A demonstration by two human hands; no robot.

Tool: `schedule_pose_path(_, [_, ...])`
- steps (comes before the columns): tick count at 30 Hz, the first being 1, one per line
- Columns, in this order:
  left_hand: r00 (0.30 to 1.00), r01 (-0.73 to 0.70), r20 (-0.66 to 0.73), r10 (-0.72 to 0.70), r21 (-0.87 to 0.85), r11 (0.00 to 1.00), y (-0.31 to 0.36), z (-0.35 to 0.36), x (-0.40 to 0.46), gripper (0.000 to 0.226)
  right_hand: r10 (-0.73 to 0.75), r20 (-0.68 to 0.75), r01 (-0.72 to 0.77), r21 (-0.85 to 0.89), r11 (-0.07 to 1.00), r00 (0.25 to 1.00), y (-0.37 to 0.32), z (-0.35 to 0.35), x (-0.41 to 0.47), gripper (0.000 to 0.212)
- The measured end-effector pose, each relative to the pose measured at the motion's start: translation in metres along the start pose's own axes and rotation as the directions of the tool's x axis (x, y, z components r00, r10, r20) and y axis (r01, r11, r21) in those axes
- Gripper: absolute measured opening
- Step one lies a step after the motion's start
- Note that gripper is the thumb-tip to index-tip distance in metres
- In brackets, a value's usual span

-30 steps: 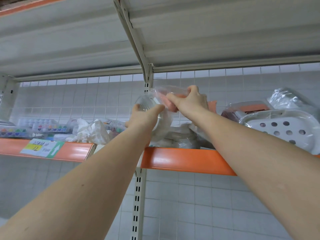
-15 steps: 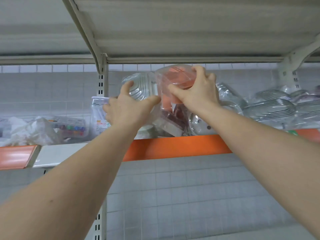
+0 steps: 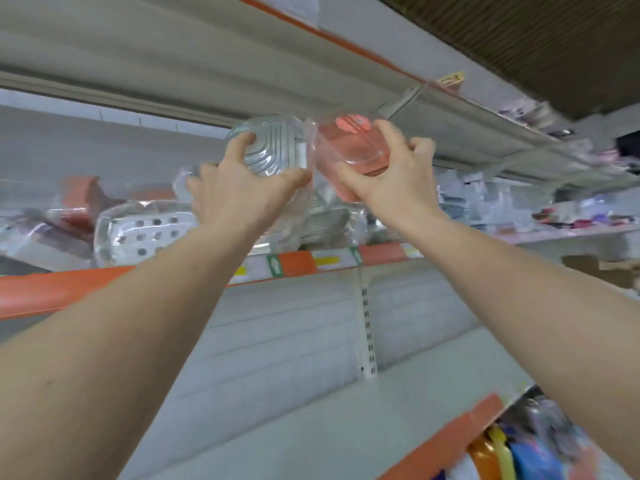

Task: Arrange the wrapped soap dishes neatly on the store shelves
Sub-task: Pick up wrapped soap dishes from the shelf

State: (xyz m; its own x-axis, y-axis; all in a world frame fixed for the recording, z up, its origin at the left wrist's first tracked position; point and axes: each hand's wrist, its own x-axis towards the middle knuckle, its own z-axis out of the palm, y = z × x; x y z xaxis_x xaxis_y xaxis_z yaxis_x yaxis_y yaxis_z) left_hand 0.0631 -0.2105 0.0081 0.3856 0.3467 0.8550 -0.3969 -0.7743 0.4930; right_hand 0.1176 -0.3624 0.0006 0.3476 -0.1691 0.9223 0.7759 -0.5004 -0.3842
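Note:
My left hand (image 3: 239, 192) grips a clear ribbed soap dish (image 3: 273, 147) in plastic wrap, held up in front of the shelf. My right hand (image 3: 391, 174) grips a pink wrapped soap dish (image 3: 353, 147) right beside it; the two dishes almost touch. Both are raised above the orange-edged shelf (image 3: 69, 289), just under the upper shelf's underside. A white wrapped soap dish with round holes (image 3: 145, 233) lies on the shelf to the left, among more wrapped dishes.
The upper shelf (image 3: 450, 126) runs overhead toward the right. A white upright post (image 3: 367, 323) stands below the shelf. More packaged goods (image 3: 502, 202) lie along the shelf at right. A lower orange-edged shelf (image 3: 450, 438) holds coloured items at bottom right.
The view has swung to the right and tilted. Both hands have lifted their dishes higher and off the pile, still side by side.

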Motion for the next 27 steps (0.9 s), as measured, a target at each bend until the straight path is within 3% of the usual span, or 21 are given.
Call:
schedule_pose_path(7, [0.978,0.033,0.207,0.007,-0.193,0.981,0.107,0.16,-0.067,0.081,0.098,-0.009,-0.097,-0.266,0.959,0.995,0.125,-0.168,0.007,0.074])
schedule_pose_path(12, [0.937,0.109,0.348,-0.017,-0.249,0.962,0.154,0.254,-0.114,0.088,0.218,0.0,-0.199,-0.406,0.892,0.976,0.202,-0.246,0.001,0.076])
schedule_pose_path(16, [0.896,0.147,0.443,-0.034,-0.224,0.964,0.166,0.32,-0.135,0.085,0.294,0.015,-0.262,-0.41,0.874,0.956,0.259,-0.274,-0.007,0.064])
schedule_pose_path(27, [0.798,0.136,0.603,0.005,-0.188,0.973,0.132,0.532,-0.164,0.077,0.498,-0.033,-0.439,-0.523,0.73,0.867,0.459,-0.275,-0.002,0.073])
